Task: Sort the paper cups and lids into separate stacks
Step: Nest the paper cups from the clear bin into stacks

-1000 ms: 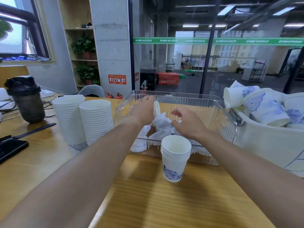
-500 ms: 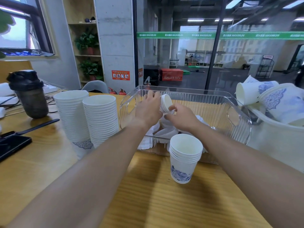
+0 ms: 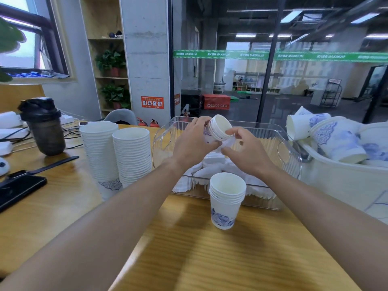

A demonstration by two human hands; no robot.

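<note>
While both hands grip a small nested cup bundle [image 3: 217,131] over the clear bin [image 3: 290,152] — left hand [image 3: 194,141], right hand [image 3: 244,150] — the short cup stack [image 3: 226,198] stands at six o'clock, right hand nearer.

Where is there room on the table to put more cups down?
Bare wood lies in front of the short stack of blue-patterned paper cups, between both forearms. The wooden table is crowded by the two tall white cup stacks, black phone and clear plastic bin.
</note>
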